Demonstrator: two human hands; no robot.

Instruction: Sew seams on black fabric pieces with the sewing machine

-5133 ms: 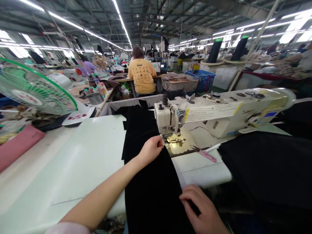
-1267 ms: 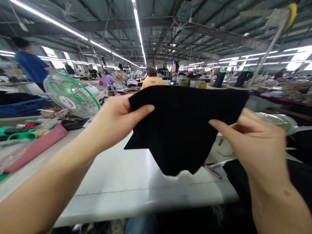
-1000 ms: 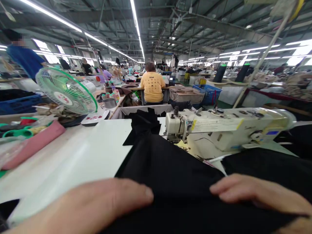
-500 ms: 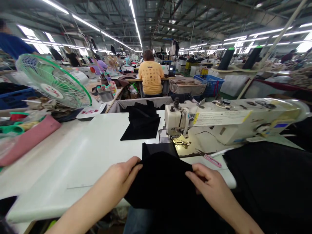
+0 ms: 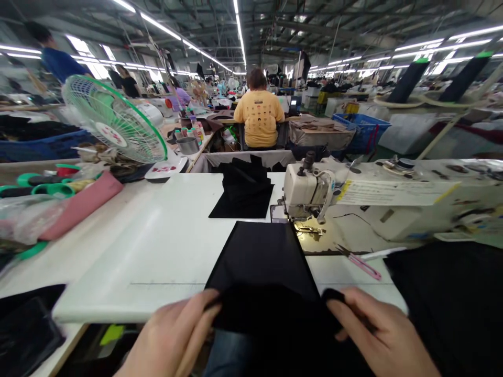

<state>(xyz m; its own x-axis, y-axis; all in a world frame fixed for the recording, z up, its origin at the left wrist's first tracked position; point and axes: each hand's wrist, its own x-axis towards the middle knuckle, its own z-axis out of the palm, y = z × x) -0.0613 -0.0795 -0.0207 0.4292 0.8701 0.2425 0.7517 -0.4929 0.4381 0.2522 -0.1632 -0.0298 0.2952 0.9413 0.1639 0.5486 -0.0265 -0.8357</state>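
A black fabric piece lies flat on the white table, its far end near the presser foot of the sewing machine. My left hand pinches the near left edge of the fabric at the table's front edge. My right hand grips the near right edge, fingers curled over the cloth. Behind the piece lies a stack of black cut pieces.
Pink-handled scissors lie right of the fabric. More black cloth is heaped at the right. A green fan and pink cloth stand at the left. A person in a yellow shirt sits ahead.
I lowered the black piece from in front of me and spread it flat on the table toward the machine. Both hands drew back to its near edge.
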